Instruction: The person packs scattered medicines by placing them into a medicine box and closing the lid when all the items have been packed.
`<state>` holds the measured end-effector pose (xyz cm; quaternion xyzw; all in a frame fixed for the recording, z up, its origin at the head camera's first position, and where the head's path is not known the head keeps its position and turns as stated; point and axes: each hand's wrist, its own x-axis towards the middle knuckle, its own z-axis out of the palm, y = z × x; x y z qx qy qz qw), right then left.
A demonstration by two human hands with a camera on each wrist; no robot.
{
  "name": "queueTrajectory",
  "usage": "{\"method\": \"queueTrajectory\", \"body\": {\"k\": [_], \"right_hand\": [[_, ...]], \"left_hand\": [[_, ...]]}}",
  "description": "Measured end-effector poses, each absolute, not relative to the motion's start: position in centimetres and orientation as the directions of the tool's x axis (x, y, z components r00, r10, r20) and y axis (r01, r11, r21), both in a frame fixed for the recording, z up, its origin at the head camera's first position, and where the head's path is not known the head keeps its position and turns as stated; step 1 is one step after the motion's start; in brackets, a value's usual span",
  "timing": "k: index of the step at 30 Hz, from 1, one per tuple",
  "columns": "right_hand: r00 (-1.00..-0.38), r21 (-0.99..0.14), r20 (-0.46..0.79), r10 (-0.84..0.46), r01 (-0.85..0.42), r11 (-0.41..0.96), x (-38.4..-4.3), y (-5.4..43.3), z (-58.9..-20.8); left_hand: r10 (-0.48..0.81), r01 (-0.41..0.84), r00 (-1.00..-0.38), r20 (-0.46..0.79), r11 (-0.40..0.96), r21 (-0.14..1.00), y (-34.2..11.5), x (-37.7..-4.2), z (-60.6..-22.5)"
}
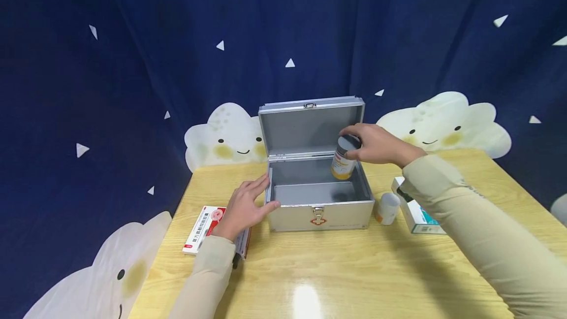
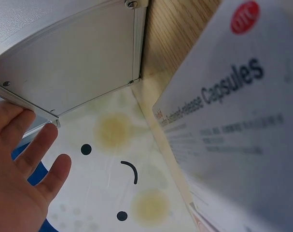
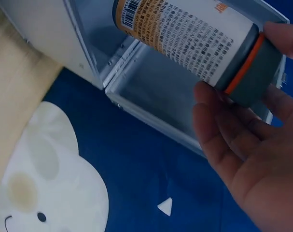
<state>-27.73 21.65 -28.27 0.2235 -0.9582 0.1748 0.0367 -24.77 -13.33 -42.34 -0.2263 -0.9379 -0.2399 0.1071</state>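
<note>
My right hand (image 1: 376, 145) grips a pill bottle (image 1: 343, 164) by its dark grey cap (image 3: 256, 72). The bottle has a white and orange label and hangs tilted over the right part of a silver first-aid box (image 1: 292, 218). The box stands with its lid (image 1: 310, 129) raised, and a red cross marks its front below the latch. At the box's left side wall, my left hand (image 1: 248, 206) rests its spread fingers on the top edge. The left wrist view shows those fingers (image 2: 33, 150) stretched out along the rim.
A white capsule box (image 1: 201, 230) lies left of the first-aid box, partly under my left arm. Close to the right wall stands a small white bottle (image 1: 388, 208), beside a white and teal carton (image 1: 421, 218). A dark blue curtain (image 1: 310, 28) hangs behind the wooden table (image 1: 350, 274).
</note>
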Motion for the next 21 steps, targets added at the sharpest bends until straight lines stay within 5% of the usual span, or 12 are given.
{"method": "queueTrajectory", "body": {"k": [8, 21], "right_hand": [[-0.902, -0.372, 0.084, -0.423, -0.422, 0.827, -28.6, 20.1, -30.3], [-0.910, -0.292, 0.021, -0.414, -0.402, 0.868, -29.4, 19.2, -31.6]], "left_hand": [[0.370, 0.475, -0.874, 0.315, 0.788, 0.392, -13.7, -24.5, -42.5], [0.414, 0.500, -0.855, 0.313, 0.818, 0.284, -13.5, -24.6, -41.6]]}}
